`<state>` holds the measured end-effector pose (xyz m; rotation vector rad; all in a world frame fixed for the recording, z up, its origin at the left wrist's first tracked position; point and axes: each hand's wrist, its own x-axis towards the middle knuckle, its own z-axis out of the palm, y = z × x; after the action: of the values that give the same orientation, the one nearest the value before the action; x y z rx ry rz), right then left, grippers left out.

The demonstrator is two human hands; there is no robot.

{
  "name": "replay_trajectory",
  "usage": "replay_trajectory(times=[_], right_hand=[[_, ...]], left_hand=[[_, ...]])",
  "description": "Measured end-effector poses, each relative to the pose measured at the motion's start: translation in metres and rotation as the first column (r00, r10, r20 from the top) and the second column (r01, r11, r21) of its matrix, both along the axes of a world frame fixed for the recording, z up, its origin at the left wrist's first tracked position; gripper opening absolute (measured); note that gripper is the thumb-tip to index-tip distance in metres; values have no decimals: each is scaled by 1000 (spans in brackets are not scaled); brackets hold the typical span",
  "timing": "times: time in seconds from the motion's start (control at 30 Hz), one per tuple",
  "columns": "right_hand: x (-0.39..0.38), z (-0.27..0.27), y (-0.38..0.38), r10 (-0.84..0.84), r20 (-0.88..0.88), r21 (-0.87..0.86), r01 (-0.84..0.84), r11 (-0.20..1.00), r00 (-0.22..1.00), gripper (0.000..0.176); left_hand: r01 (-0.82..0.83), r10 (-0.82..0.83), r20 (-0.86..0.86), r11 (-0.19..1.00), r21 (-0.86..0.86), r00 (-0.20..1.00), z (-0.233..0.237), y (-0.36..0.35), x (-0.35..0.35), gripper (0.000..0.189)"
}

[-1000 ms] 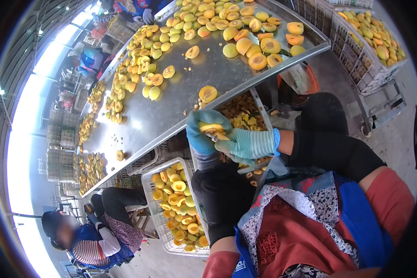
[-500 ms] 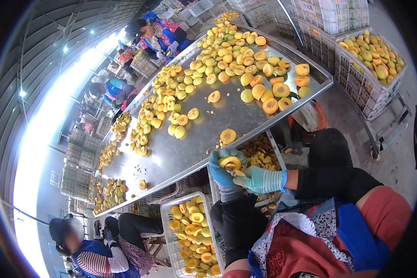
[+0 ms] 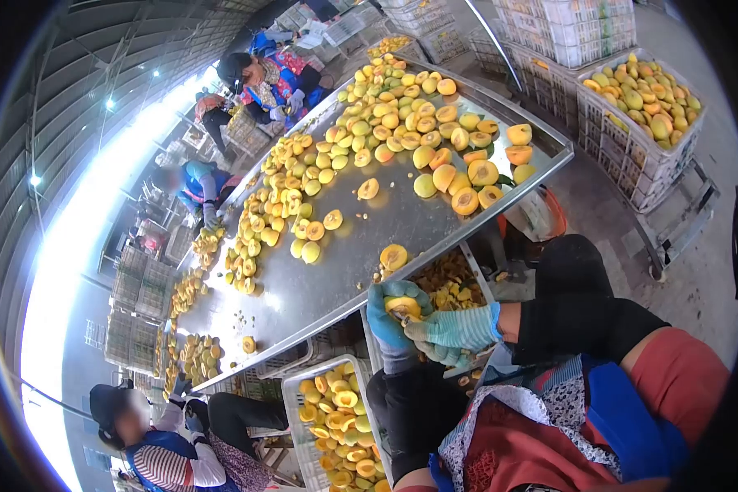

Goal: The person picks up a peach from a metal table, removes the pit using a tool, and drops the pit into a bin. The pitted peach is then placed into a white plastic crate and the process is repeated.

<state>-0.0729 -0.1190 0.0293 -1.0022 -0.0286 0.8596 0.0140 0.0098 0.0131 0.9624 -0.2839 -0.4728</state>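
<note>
My left hand [image 3: 389, 316], in a blue knitted glove, is wrapped round a yellow peach half [image 3: 403, 309] with its cut face up. Against the lower edge of that fruit is my right hand [image 3: 457, 330], in a striped teal glove, its fingers closed. Whatever they pinch is too small and hidden to make out. Both hands are just off the near edge of the metal table [image 3: 336, 275]. Another peach half [image 3: 394, 257] lies on that edge, close beyond my left hand. Below my hands, a crate of peach scraps [image 3: 451, 287] is partly covered.
Many peach halves [image 3: 369, 123] spread over the table's far side. A white crate of peach halves [image 3: 291, 418] stands at lower left, beside a seated co-worker [image 3: 164, 443]. Stacked crates [image 3: 631, 156] of fruit are at right. Other people work along the table's far edge.
The view has shifted slightly. My right fingers have moved along the peach half's edge, and the orange strip seen there no longer shows. The lower-left co-worker's hand has reached the table edge.
</note>
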Motion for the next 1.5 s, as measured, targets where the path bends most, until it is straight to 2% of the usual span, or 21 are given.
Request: replay_trajectory(times=[0.1, 0.3, 0.47, 0.5, 0.53, 0.6, 0.67, 0.73, 0.8, 0.83, 0.87, 0.93, 1.0, 1.03, 1.1, 1.17, 1.2, 1.27, 1.33, 1.43, 1.5], right_hand=[[-6, 6, 6, -81, 256, -373, 175, 911, 963, 45], [-7, -7, 8, -117, 336, -327, 232, 916, 935, 47], [-4, -33, 15, -2, 688, -530, 505, 681, 726, 48], [-3, -33, 16, 74, 678, -590, 481, 649, 731, 44], [-1, -37, 13, 126, 708, -591, 485, 645, 695, 42], [5, -43, 9, 227, 766, -583, 500, 640, 602, 40], [8, -40, -7, 367, 660, -728, 437, 529, 655, 39], [18, -51, -8, 342, 562, -803, 399, 443, 753, 42], [27, -52, -12, 326, 569, -806, 431, 406, 755, 43], [29, -54, -14, 310, 572, -806, 450, 385, 760, 43], [31, -51, -15, 251, 598, -781, 483, 396, 761, 43], [37, -44, -17, 122, 643, -727, 553, 406, 756, 41], [53, -59, -29, 129, 656, -736, 593, 328, 743, 40], [53, -66, -31, 116, 692, -707, 636, 309, 713, 42], [48, -58, -31, 126, 710, -693, 654, 302, 693, 44], [34, -42, -31, 171, 676, -726, 608, 322, 717, 44], [32, -40, -33, 192, 667, -736, 596, 321, 720, 44], [29, -37, -37, 230, 651, -753, 576, 319, 724, 43], [24, -23, -44, 205, 654, -747, 580, 323, 728, 40], [23, -21, -53, 173, 681, -725, 622, 295, 712, 37], [26, -25, -53, 133, 745, -662, 698, 273, 654, 41]], left_hand=[[-18, 20, -16, 992, 126, 1000, -7, 1, 5, 41], [-71, 56, -104, 987, -143, 993, 6, -10, -9, 37], [-372, 273, -306, 865, -336, 912, 5, -14, -13, 27], [-101, 70, -85, 881, -462, 994, -23, 5, 5, 26], [-46, 0, -104, 896, -441, 995, -28, 21, 21, 24], [-323, 298, -143, 925, -199, 944, -26, 43, 30, 26], [-375, 359, -113, 858, -351, 927, -21, 78, 37, 31], [-610, 568, -229, 766, -204, 791, 9, 103, 23, 31], [-488, 485, -59, 857, -165, 872, 17, 152, 14, 32], [-617, 619, -33, 784, 69, 784, 26, 169, 5, 27], [-658, 621, 220, 696, 286, 752, 16, 194, 6, 31], [-773, 406, 660, 387, 503, 632, 2, 227, 13, 39], [-907, -22, 926, 192, 374, 377, 0, 236, 24, 47], [-950, -272, 941, 183, 254, 199, 1, 235, 29, 48], [-794, 151, 817, 386, 469, 556, 32, 159, 33, 40], [-822, -140, 900, 368, 435, 414, 40, 107, 53, 35], [-875, -421, 886, 333, 352, 196, 32, 92, 70, 35], [-878, -496, 856, 335, 342, 144, -9, 59, 116, 44], [-670, -123, 682, 132, 731, 721, -8, -6, 117, 57], [-575, -431, 570, 134, 807, 699, -14, -31, 124, 63], [-564, -451, 588, 203, 800, 672, -7, -31, 120, 56]])
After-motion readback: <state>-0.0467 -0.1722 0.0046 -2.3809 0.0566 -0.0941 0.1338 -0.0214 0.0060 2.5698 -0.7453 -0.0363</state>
